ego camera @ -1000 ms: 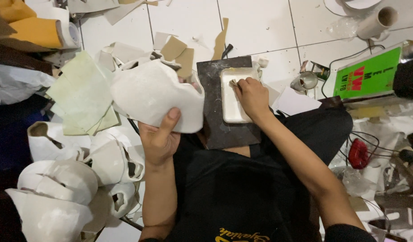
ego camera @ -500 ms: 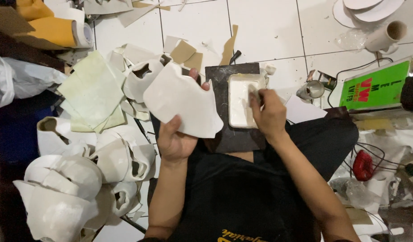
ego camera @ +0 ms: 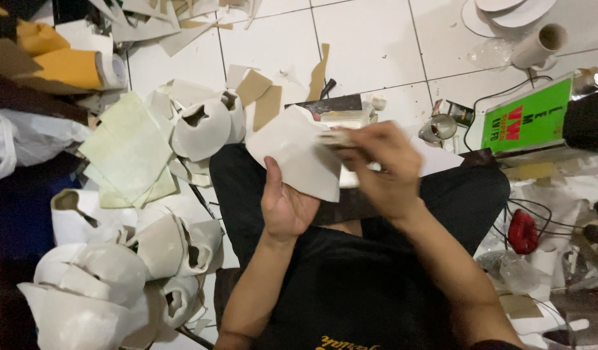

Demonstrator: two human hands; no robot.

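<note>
Hands at work on a white shaped sheet, seen from above the seated person's lap.

Left hand (ego camera: 287, 206) grips the lower edge of the white shaped piece (ego camera: 297, 157), thumb laid on its face and fingers hidden behind it, so that the piece stands tilted over the dark board (ego camera: 341, 206) on the lap. Right hand (ego camera: 384, 170), blurred, is closed with pinched fingers on a small pale tool (ego camera: 335, 137) whose end touches the upper right edge of the piece; what kind of tool cannot be told. Stack of similar white moulded shells (ego camera: 98, 285) lies on the tiled floor (ego camera: 370, 45) at the person's left, with pale green sheets (ego camera: 130, 152) beyond them. Green printed can (ego camera: 527, 116) stands to the right, near a red object (ego camera: 523, 231) among cables.
</note>
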